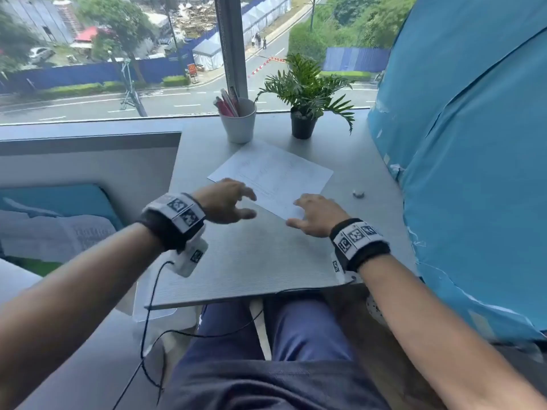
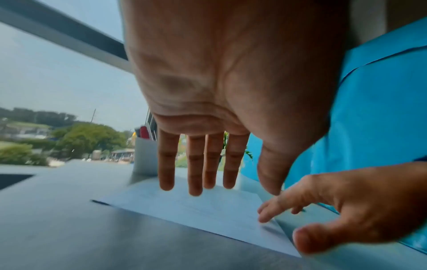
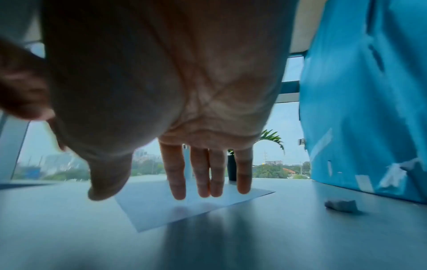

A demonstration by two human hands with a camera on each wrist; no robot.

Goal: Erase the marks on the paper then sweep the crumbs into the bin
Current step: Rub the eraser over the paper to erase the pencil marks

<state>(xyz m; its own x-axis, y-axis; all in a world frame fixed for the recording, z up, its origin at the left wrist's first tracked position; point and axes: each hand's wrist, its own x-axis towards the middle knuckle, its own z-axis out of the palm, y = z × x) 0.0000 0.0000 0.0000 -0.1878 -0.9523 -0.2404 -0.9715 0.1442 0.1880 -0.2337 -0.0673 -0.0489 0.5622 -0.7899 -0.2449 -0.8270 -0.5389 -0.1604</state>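
Note:
A white sheet of paper (image 1: 272, 173) with faint pencil marks lies slanted on the grey table (image 1: 251, 261). My left hand (image 1: 242, 205) hovers over its near left edge with the fingers spread and straight, holding nothing. In the left wrist view the left hand (image 2: 231, 179) hangs above the paper (image 2: 196, 210). My right hand (image 1: 307, 214) is flat and open at the near right corner; I cannot tell whether it touches. The right wrist view shows the right hand (image 3: 173, 182) just over the paper (image 3: 161, 210). A small white eraser (image 1: 358, 193) (image 3: 342, 205) lies apart to the right.
A white cup of pens (image 1: 238, 122) and a small potted plant (image 1: 305, 113) stand behind the paper by the window. A blue covering (image 1: 473, 143) rises along the table's right side. A pale translucent container (image 1: 157, 312) shows below the table's front left corner.

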